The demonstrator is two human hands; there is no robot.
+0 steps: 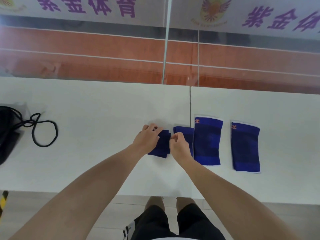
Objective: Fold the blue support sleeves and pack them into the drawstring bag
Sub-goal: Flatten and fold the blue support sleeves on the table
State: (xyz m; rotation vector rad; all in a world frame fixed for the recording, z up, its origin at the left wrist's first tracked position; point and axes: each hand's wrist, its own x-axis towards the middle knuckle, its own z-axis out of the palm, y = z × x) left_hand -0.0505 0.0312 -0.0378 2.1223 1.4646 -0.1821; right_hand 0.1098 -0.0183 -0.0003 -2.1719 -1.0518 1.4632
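A folded blue sleeve point(161, 146) lies on the white table point(97, 110) at the centre. My left hand point(147, 137) rests on its left side and grips it. My right hand point(179, 146) pinches its right edge, fingers curled. Just right of it lies a second folded sleeve point(186, 134), partly hidden by my right hand. Two flat, unfolded blue sleeves lie further right: one point(207, 141) beside the table seam, the other point(245, 147) apart from it. The black drawstring bag point(7, 130) sits at the far left edge, its cord point(45, 130) looped on the table.
A seam point(190, 106) splits the surface into two tables. A glass wall with purple lettering stands beyond the far edge. The near table edge runs just above my legs. A yellow-black striped post point(3, 203) shows at the lower left.
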